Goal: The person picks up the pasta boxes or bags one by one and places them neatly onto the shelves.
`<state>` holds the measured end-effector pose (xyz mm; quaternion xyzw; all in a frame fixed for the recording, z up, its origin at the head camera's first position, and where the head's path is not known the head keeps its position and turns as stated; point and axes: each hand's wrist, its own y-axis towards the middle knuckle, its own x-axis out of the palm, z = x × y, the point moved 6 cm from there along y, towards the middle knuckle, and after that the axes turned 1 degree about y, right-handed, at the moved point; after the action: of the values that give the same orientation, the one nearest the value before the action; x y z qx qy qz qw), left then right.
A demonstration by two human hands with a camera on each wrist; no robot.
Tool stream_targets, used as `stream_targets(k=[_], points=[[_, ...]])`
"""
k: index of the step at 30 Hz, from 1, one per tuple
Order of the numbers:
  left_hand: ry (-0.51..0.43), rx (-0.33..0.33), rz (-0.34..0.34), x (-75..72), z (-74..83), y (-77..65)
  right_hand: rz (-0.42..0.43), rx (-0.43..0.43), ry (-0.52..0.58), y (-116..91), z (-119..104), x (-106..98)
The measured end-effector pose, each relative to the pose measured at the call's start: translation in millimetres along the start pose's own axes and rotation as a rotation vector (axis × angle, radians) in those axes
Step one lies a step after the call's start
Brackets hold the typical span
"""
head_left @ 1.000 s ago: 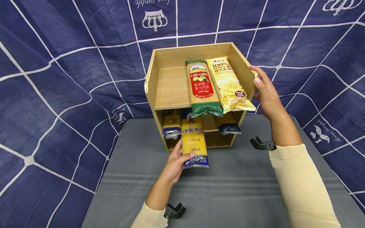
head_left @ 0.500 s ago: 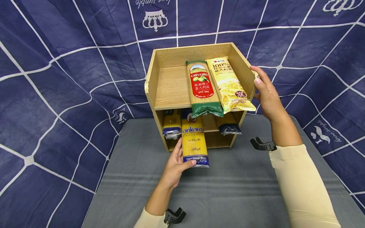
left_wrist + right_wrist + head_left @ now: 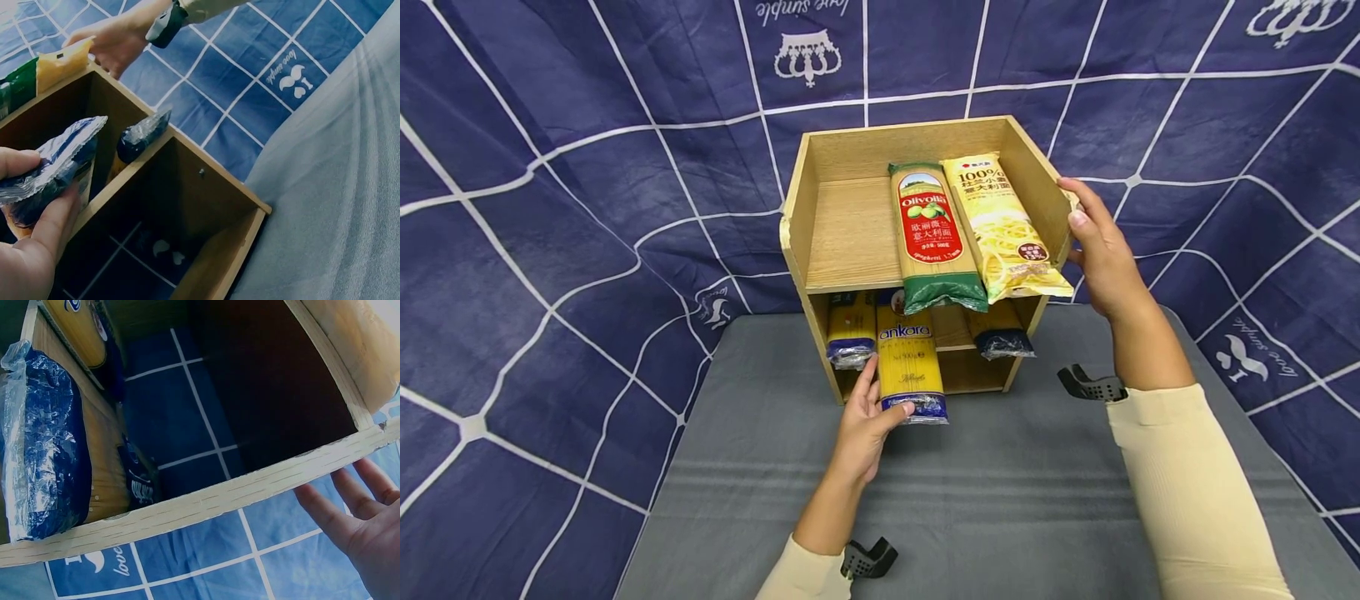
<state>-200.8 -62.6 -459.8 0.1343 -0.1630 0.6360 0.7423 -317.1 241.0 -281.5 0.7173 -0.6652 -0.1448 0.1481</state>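
My left hand point(image 3: 859, 433) pinches the front end of a yellow and blue spaghetti packet point(image 3: 912, 358), thumb on top and fingers beneath. The packet's rear part lies inside the middle compartment of a wooden shelf point(image 3: 850, 225), and its front sticks out. In the left wrist view, the packet's crinkled blue end point(image 3: 72, 147) sits between thumb and fingers. My right hand point(image 3: 1105, 258) holds the front edge of the shelf's right side panel; in the right wrist view, its fingers point(image 3: 331, 515) touch that panel's edge.
On the top level lie a green and red spaghetti packet point(image 3: 931, 225) and a cream-yellow pasta packet point(image 3: 1000, 225). Another yellow-blue packet point(image 3: 852, 329) is at the middle level's left, a dark-ended one point(image 3: 1000, 333) at its right. The shelf stands on a grey cloth point(image 3: 1000, 492).
My left hand first shifts its thumb toward the packet's front end, then moves forward; the spaghetti packet slides deeper into the shelf. My right hand stays at the side panel.
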Motion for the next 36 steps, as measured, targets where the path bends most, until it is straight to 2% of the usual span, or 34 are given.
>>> stream_targets(k=[3,9,12,15,19,22,26,28,33,36], points=[[-0.002,-0.004,0.033,-0.1,-1.6,2.3,-0.004,-0.002,0.007,0,1,0],[0.11,-0.008,0.107,-1.2,-0.4,2.7,-0.002,-0.008,0.02,0,1,1],[0.209,0.006,0.148,-4.0,1.5,-0.2,-0.003,-0.008,0.022,0,2,1],[0.372,0.048,0.181,-6.4,5.1,-5.1,-0.004,-0.006,0.023,0,2,2],[0.579,0.114,0.194,-6.2,10.3,-12.6,0.003,-0.005,0.029,0,1,2],[0.665,0.162,0.187,-5.0,13.5,-17.7,0.009,-0.004,0.031,0,1,1],[0.737,0.255,0.161,-2.7,17.9,-23.2,0.009,0.001,0.031,-1,1,1],[0.803,0.309,0.141,-0.7,20.3,-25.4,0.009,0.003,0.031,-2,1,0],[1.013,0.476,0.077,7.4,26.8,-28.0,0.008,0.003,0.029,-2,0,1],[1.096,0.593,0.053,12.2,29.0,-29.5,0.009,0.003,0.026,-2,-1,1]])
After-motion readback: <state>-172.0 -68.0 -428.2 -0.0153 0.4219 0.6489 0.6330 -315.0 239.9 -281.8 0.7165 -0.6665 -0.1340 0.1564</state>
